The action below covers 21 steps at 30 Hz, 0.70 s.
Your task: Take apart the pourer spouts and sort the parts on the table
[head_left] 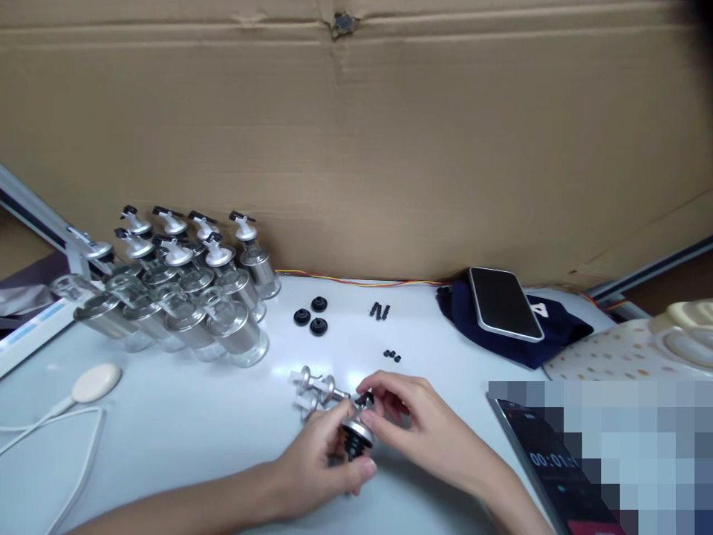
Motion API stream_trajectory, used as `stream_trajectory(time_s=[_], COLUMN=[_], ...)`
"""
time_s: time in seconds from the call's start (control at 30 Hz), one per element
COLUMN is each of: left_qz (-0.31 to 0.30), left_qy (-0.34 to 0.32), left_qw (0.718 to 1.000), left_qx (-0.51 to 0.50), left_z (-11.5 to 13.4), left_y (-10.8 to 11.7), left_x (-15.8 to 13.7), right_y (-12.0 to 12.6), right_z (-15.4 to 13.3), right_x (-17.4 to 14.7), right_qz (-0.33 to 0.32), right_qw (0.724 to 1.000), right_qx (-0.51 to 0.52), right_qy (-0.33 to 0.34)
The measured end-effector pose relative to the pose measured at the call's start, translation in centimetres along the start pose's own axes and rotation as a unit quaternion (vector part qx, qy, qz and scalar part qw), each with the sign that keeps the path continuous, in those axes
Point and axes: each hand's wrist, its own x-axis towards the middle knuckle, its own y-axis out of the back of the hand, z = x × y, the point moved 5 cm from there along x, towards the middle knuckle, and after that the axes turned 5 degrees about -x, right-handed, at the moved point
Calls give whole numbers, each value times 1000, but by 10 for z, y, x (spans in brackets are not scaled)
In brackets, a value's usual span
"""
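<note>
My left hand [312,472] is closed around a bottle pourer [355,440] with a silver collar and a black ribbed stopper, its stopper end tilted toward me. At the pourer's top, the thumb and fingers of my right hand [420,416] pinch a small black lever [365,400]. Just beyond my left hand lie several loose silver pourer spouts [309,385], partly hidden by it. Farther back are three round black rubber stoppers [318,327], a few narrow black levers [379,310] and three tiny black plugs [393,355].
Glass bottles with steel sleeves [239,331] crowd the left; the rear ones carry pourers, the front ones have bare necks. A phone [506,303] rests on dark blue cloth [484,343]. A white disc with a cable [96,383] lies left, a timer screen [549,457] right. Cardboard [356,163] stands behind.
</note>
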Motion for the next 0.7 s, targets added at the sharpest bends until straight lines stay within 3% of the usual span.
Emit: stream_trajectory(time_s=[0.2, 0.37, 0.53, 0.7], left_qz=[-39, -44, -42, -41], left_qy=[0, 47, 3, 38], left_qw=[994, 998, 995, 996], left_qx=[-98, -20, 85, 75], left_z=[-3, -2, 5, 3], left_y=[2, 2, -2, -4], left_x=[2, 2, 5, 6], right_y=[-2, -10, -17, -22], right_z=[-6, -9, -10, -16], right_x=[1, 0, 2, 1], right_qz=[-8, -21, 16, 91], right_qw=[999, 998, 986, 936], right_qx=[32, 28, -113, -270], right_qy=[29, 51, 121, 209])
